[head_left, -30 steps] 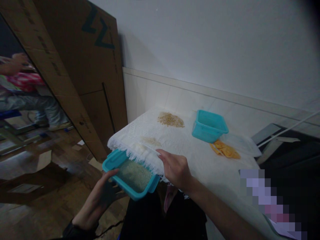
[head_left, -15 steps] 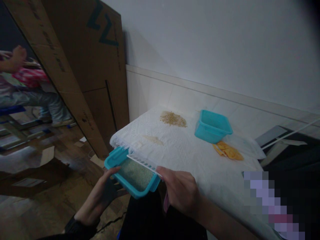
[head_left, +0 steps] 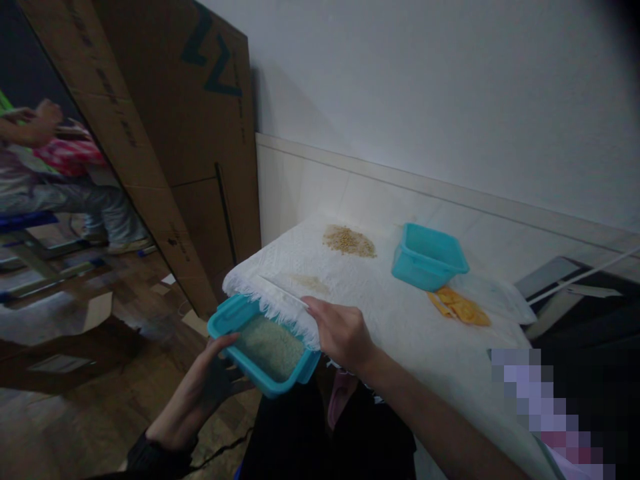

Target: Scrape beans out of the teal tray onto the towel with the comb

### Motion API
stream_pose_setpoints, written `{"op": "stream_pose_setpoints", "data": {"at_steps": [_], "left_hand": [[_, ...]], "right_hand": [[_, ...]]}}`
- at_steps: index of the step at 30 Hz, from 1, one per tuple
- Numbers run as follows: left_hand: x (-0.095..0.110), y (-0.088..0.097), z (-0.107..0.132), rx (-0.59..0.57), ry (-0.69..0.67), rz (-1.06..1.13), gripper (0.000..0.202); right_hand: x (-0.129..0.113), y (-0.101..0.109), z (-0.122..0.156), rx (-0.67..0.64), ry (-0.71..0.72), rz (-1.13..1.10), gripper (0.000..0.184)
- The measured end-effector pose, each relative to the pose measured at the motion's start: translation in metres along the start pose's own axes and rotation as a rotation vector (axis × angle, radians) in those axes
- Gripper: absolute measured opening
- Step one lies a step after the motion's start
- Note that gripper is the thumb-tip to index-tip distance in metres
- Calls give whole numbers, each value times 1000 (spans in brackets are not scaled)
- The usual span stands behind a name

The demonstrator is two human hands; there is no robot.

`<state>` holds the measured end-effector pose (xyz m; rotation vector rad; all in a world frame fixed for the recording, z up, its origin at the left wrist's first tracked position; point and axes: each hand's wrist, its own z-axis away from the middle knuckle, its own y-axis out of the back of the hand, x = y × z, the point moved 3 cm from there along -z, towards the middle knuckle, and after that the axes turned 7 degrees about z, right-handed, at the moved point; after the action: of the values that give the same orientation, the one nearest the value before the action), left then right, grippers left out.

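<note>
My left hand [head_left: 200, 383] grips the near left side of a blue plastic container [head_left: 270, 387], thumb over the rim. Pale, rice-like grains [head_left: 274, 348] lie inside it. The container is at the table's front left edge, its far side under the fringe of the white cloth [head_left: 380, 300]. Pinched in my right hand [head_left: 345, 330] is a thin white slotted strip [head_left: 283, 289], lying across the cloth just beyond the container. A thin spread of pale grains [head_left: 311, 283] lies beside the strip. Farther back is a pile of yellowish beans or grains [head_left: 349, 241].
A second blue container [head_left: 430, 257] stands at the back right, with an orange cloth [head_left: 460, 307] and a clear plastic sheet beside it. On the left rises a tall cardboard box [head_left: 200, 133]. Another person [head_left: 65, 160] sits beyond it. A wall borders the table's back.
My right hand has moved the white strip up and away from over the container onto the cloth. The cloth's fringe now hangs over the container's far rim. My left hand keeps its hold.
</note>
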<state>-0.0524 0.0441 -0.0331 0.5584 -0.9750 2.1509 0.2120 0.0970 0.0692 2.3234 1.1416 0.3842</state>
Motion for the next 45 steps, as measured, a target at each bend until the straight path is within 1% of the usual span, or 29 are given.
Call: {"op": "stream_pose_setpoints", "data": {"at_steps": [5, 8, 10, 12, 13, 16, 17, 19, 21, 24, 26, 29, 33, 36, 40, 45], "left_hand": [[3, -5, 8, 11, -15, -4, 56], [6, -11, 16, -6, -22, -10, 53], [7, -13, 20, -22, -24, -6, 47], [6, -13, 20, -23, -23, -12, 43], [5, -13, 19, -25, -22, -20, 42], [-1, -10, 13, -23, -1, -41, 45], [-4, -10, 12, -24, 12, -38, 45], [-9, -9, 9, -28, 45, -28, 48], [-13, -9, 8, -36, 67, -24, 50], [-15, -8, 7, -53, 87, -29, 51], [-15, -8, 6, -55, 94, -29, 50], [-14, -8, 6, -58, 102, -35, 52], [-15, -7, 6, -47, 92, -38, 54], [-16, -6, 5, -37, 85, -38, 58], [-16, -4, 3, -52, 102, -30, 63], [-14, -5, 5, -38, 56, -40, 55]], "right_hand": [[-30, 21, 8, -4, 88, -93, 49], [-41, 32, 10, -11, 67, -124, 53], [-40, 41, 11, -11, 24, -129, 57], [-28, 52, 14, 3, -46, -75, 55], [-19, 59, 17, 14, -96, -25, 51], [17, 81, 29, 65, -298, 130, 28], [29, 87, 34, 83, -371, 160, 23], [49, 97, 45, 102, -486, 182, 20], [63, 100, 54, 95, -561, 168, 22], [74, 96, 61, 80, -633, 120, 25], [79, 91, 62, 72, -662, 88, 26], [84, 83, 55, 50, -672, 59, 28], [86, 68, 38, 29, -651, 19, 28], [87, 52, 23, 5, -632, -21, 28], [93, 23, 3, -39, -628, -88, 27], [103, -9, -26, -100, -633, -123, 23]]}}
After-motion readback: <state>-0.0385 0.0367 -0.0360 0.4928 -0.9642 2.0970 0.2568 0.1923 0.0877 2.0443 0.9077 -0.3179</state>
